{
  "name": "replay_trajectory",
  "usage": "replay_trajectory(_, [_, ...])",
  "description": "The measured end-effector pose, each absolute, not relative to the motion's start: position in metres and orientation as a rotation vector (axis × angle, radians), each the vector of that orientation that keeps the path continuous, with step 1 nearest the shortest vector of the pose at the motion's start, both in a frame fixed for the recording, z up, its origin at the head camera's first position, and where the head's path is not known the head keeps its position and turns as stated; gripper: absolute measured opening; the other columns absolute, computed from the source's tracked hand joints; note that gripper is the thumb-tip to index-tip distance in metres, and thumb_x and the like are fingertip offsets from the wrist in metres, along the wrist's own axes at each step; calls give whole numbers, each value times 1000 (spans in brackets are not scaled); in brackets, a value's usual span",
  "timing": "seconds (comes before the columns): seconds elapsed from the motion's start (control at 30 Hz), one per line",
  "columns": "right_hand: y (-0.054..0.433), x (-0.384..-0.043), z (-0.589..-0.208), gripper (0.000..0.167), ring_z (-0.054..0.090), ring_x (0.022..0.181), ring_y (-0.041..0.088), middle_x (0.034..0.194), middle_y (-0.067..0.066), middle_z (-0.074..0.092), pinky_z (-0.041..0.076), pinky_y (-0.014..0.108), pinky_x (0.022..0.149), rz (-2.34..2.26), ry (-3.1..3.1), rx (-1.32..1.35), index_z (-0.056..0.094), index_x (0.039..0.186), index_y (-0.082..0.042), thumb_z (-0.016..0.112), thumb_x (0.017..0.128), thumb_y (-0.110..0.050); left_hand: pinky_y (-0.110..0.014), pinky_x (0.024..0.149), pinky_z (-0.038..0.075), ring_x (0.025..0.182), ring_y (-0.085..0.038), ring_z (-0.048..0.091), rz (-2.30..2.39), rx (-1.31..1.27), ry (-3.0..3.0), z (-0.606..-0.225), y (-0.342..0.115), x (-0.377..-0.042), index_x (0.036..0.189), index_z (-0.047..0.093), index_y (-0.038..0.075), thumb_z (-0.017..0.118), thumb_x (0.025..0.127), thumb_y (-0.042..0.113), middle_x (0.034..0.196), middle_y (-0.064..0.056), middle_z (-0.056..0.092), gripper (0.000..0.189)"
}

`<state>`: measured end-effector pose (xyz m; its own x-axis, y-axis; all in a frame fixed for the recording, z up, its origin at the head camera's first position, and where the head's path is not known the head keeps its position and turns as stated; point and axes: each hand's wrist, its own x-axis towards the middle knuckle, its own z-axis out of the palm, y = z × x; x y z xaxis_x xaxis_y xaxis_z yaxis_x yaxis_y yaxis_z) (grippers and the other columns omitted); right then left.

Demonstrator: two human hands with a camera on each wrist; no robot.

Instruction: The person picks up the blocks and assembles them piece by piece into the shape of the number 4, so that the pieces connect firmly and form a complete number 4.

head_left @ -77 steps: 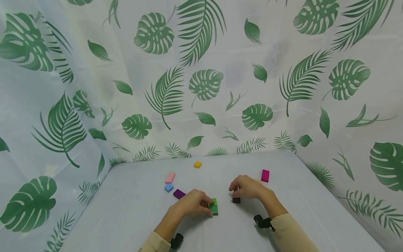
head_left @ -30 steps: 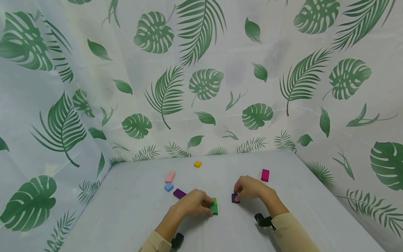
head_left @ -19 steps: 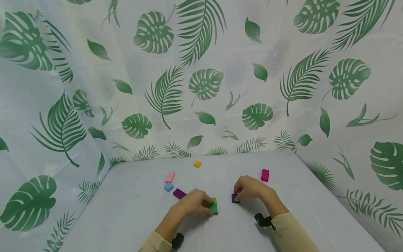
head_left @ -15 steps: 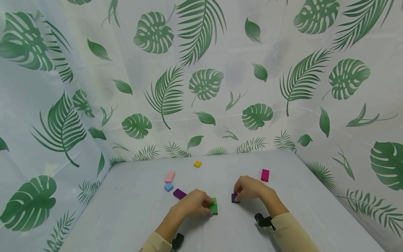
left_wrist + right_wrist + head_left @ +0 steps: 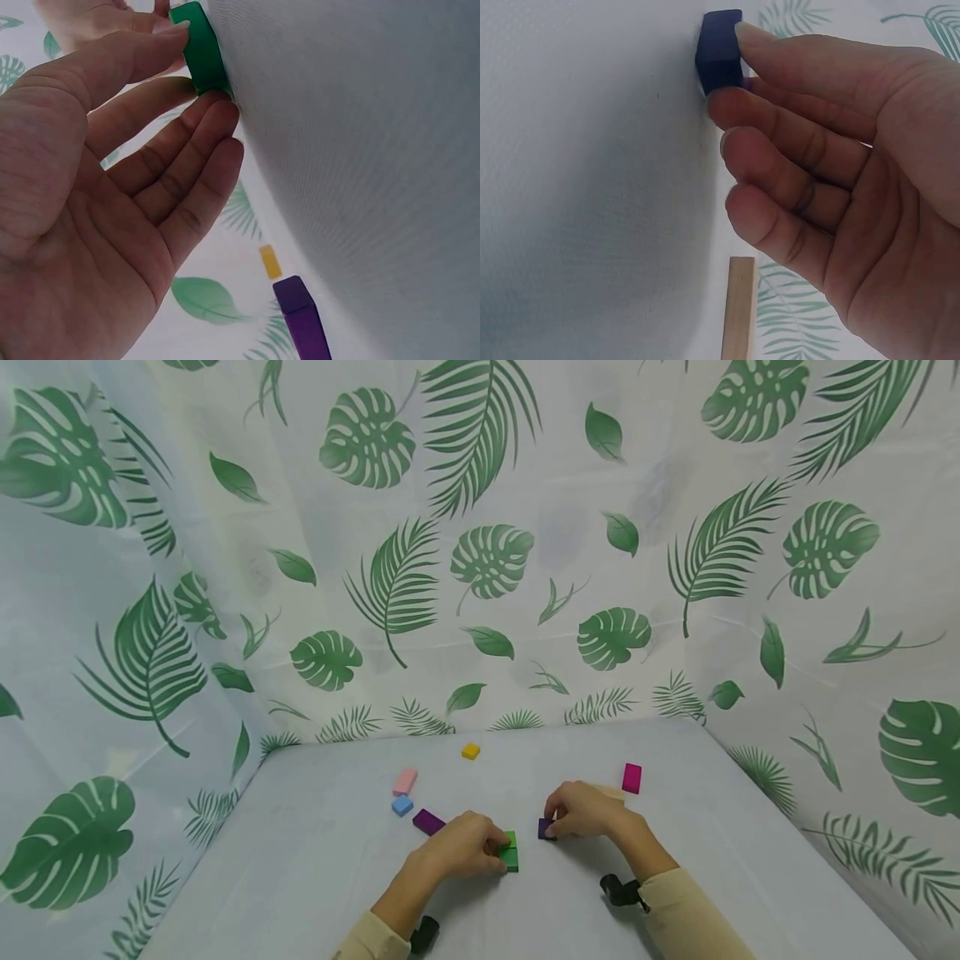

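My left hand (image 5: pixel 467 846) pinches a green block (image 5: pixel 510 861) on the white tabletop; in the left wrist view the thumb and index finger sit at either end of the green block (image 5: pixel 201 46). A lighter green block (image 5: pixel 512 838) lies against its far side. To the right, my right hand (image 5: pixel 583 811) holds a dark blue block (image 5: pixel 544 829) between thumb and fingers, a short gap away from the green pair. The dark blue block (image 5: pixel 720 49) looks low over or on the cloth in the right wrist view. A purple block (image 5: pixel 428 822) lies by my left knuckles.
Behind my right hand is a partly hidden plain wooden block (image 5: pixel 611 793), with a magenta block (image 5: pixel 632 778) beyond. Pink (image 5: pixel 405 782) and light blue (image 5: pixel 402 806) blocks lie together at the left. A yellow block (image 5: pixel 470 751) lies near the leaf-patterned back curtain (image 5: pixel 555 710).
My right hand came down, took hold of the dark blue block and moved it slightly left and away, toward the green pair. The wooden block is now partly uncovered. My left hand stays put.
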<state>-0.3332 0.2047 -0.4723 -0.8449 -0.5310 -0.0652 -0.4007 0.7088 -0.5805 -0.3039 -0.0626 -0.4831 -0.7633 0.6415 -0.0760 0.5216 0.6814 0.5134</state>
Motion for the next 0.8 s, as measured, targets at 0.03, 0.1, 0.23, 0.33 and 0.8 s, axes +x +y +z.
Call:
replay_trajectory(0.03, [204,-333,-472,13,59,62,11,73,-4,66,50,28,55,-839,2687,-738,78,98,-8,83,88,-15,-18,71,50,76,0,55,695,929,2644,-483,-62,-304,119,80,19,85,88,23,85,15,66,32])
replay_trajectory(0.1, [203,-332,-472,13,59,63,13,74,-3,66,51,29,55,-842,2686,-732,77,97,-8,84,88,-14,-18,71,50,76,0,56,701,925,2642,-483,-63,-304,119,80,19,86,88,24,85,15,66,32])
replay_trajectory(0.23, [203,-331,-471,12,59,63,13,74,-2,66,50,30,54,-832,2692,-730,77,97,-8,83,88,-14,-17,69,50,73,1,56,721,936,2640,-483,-63,-303,117,80,18,86,87,28,83,16,67,32])
replay_trajectory(0.33, [203,-332,-471,13,59,62,12,73,-3,66,49,29,54,-824,2698,-739,77,97,-7,83,88,-14,-17,64,47,69,2,53,719,969,2656,-483,-62,-302,113,82,18,86,87,33,75,15,65,30])
replay_trajectory(0.8, [195,-334,-477,18,61,64,13,77,-2,70,51,29,57,-915,2674,-716,76,107,-6,80,91,-13,-15,60,43,63,4,48,679,1034,2745,-483,-60,-301,103,84,17,86,87,33,68,17,62,23])
